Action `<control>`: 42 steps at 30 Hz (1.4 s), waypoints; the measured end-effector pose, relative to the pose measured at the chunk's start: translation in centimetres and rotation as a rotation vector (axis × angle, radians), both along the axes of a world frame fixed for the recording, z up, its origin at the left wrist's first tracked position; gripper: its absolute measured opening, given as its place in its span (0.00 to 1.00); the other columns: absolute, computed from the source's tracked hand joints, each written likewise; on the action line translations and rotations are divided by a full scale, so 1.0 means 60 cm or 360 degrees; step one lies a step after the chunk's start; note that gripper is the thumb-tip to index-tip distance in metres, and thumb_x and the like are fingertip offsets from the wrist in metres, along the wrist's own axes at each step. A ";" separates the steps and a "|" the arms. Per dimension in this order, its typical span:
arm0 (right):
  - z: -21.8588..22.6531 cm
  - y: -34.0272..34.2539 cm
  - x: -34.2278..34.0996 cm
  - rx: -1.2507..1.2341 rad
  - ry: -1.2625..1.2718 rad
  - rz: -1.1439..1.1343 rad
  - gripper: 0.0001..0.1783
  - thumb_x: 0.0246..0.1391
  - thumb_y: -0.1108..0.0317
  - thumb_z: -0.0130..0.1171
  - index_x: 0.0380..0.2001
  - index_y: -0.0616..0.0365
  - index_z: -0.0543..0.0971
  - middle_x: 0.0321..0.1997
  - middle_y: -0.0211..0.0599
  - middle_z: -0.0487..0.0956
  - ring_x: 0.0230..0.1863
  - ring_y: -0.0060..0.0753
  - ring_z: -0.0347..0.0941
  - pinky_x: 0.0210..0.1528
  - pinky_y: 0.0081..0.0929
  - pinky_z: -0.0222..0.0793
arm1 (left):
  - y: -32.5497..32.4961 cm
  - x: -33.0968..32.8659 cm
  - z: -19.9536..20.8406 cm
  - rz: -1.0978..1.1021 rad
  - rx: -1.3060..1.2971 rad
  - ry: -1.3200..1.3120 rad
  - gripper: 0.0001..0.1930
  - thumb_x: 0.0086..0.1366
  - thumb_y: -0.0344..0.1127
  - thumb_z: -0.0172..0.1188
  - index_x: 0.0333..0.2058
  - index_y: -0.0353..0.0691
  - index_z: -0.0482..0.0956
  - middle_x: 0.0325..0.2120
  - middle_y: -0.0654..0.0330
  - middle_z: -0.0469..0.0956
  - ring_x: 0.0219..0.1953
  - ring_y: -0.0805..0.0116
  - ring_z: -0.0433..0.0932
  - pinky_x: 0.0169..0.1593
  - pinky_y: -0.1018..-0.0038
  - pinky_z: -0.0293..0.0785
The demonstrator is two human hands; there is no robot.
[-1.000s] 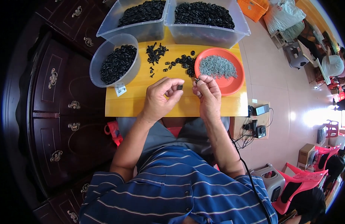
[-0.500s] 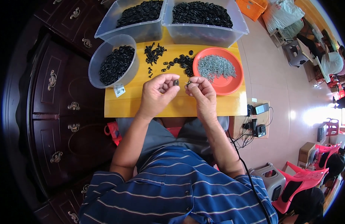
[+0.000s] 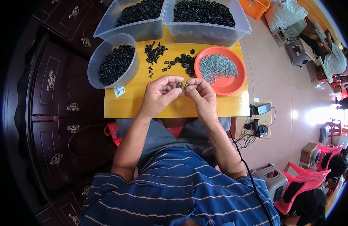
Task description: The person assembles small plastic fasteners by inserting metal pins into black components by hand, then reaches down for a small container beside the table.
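Over the yellow table, my left hand (image 3: 161, 94) pinches a small black oval plastic piece (image 3: 179, 85) between thumb and fingertips. Close beside it, my right hand (image 3: 201, 96) is closed on a small dark piece (image 3: 186, 86), mostly covered by the fingertips. The two pieces are almost together; whether they touch I cannot tell. Beyond my hands lies a loose heap of small black plastic pieces (image 3: 187, 61). Right of that heap, an orange-red plastic dish (image 3: 223, 89) holds many grey metal screws (image 3: 218, 67).
Small black stemmed pieces (image 3: 154, 52) lie on the yellow table (image 3: 136, 103). A round clear tub (image 3: 92, 71) of black parts stands left. Two clear bins (image 3: 208, 35) of black parts stand at the back. Dark cabinets (image 3: 46, 90) line the left; cables (image 3: 243, 140) lie on the right.
My right hand has moved slightly left, bringing its small piece close to the black oval one. My left hand has barely shifted.
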State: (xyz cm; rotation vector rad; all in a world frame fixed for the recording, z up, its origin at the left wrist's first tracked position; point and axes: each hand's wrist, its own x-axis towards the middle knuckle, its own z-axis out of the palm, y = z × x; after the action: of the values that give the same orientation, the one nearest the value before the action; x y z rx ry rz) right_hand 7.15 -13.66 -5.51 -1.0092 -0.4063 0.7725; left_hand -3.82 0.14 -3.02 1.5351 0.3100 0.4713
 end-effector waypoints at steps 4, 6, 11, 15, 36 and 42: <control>0.000 0.000 0.001 -0.0028 -0.0029 -0.0005 0.09 0.65 0.77 0.57 0.47 0.63 0.75 0.40 0.29 0.79 0.42 0.19 0.77 0.48 0.19 0.73 | 0.002 0.000 -0.002 0.0005 0.0046 0.0001 0.15 0.64 0.24 0.65 0.50 0.34 0.81 0.32 0.74 0.76 0.30 0.90 0.70 0.36 0.89 0.70; 0.000 0.000 0.000 -0.0033 -0.0031 -0.0008 0.09 0.64 0.77 0.57 0.47 0.63 0.75 0.39 0.29 0.79 0.42 0.19 0.76 0.48 0.19 0.73 | 0.002 0.001 -0.002 0.0005 0.0060 0.0004 0.15 0.64 0.24 0.65 0.50 0.34 0.81 0.32 0.74 0.76 0.30 0.90 0.71 0.36 0.89 0.70; 0.002 0.001 0.000 -0.0046 -0.0047 -0.0009 0.09 0.64 0.77 0.58 0.47 0.63 0.75 0.38 0.29 0.79 0.41 0.19 0.76 0.47 0.18 0.73 | 0.005 0.000 -0.008 -0.0002 0.0046 0.0000 0.15 0.65 0.24 0.64 0.50 0.34 0.80 0.33 0.73 0.77 0.30 0.90 0.71 0.36 0.89 0.70; 0.003 0.002 -0.001 -0.0053 -0.0042 -0.0029 0.09 0.64 0.77 0.58 0.47 0.64 0.75 0.38 0.29 0.79 0.40 0.18 0.76 0.46 0.18 0.73 | 0.004 0.000 -0.014 -0.0028 -0.0058 -0.0017 0.15 0.65 0.24 0.64 0.51 0.34 0.80 0.33 0.71 0.77 0.30 0.89 0.72 0.36 0.88 0.71; -0.010 0.003 -0.002 -0.0117 -0.0181 -0.0109 0.09 0.63 0.77 0.60 0.45 0.64 0.77 0.36 0.26 0.79 0.38 0.14 0.74 0.43 0.15 0.71 | -0.003 0.011 -0.020 -0.0017 -0.0015 -0.0021 0.15 0.64 0.23 0.65 0.50 0.34 0.81 0.32 0.71 0.77 0.30 0.85 0.73 0.36 0.86 0.72; -0.007 0.003 0.000 -0.0194 -0.0164 -0.0071 0.09 0.63 0.76 0.61 0.45 0.65 0.78 0.35 0.27 0.80 0.36 0.14 0.74 0.41 0.15 0.72 | 0.009 0.013 -0.003 -0.0017 0.0449 0.0013 0.15 0.60 0.22 0.66 0.47 0.34 0.84 0.28 0.70 0.75 0.27 0.83 0.70 0.32 0.83 0.69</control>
State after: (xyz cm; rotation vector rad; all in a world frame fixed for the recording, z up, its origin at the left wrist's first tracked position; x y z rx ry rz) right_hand 7.16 -13.51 -5.92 -1.1720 -0.4280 0.7137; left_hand -3.03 0.68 -3.18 1.8121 0.2490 0.5167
